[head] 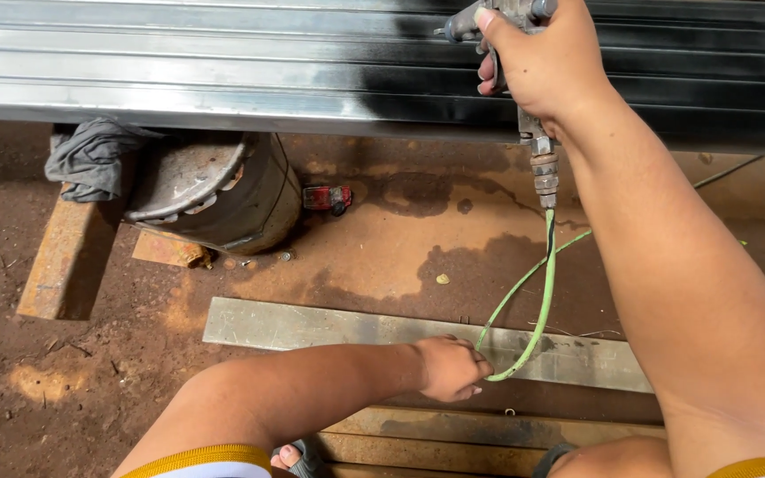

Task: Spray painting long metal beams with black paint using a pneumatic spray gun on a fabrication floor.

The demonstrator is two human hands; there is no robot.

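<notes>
Bare forearms and bare hands [449, 367] fill the view — no gloves, watch or rings visible. White short sleeves [210, 462] edged with a mustard-yellow band show at both upper arms — toes in a dark sandal [298, 458] peek out below.

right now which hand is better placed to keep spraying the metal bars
Right. The right hand already grips the spray gun up against the metal bars, at the painted black part. The left hand is low, holding the green hose.
</notes>
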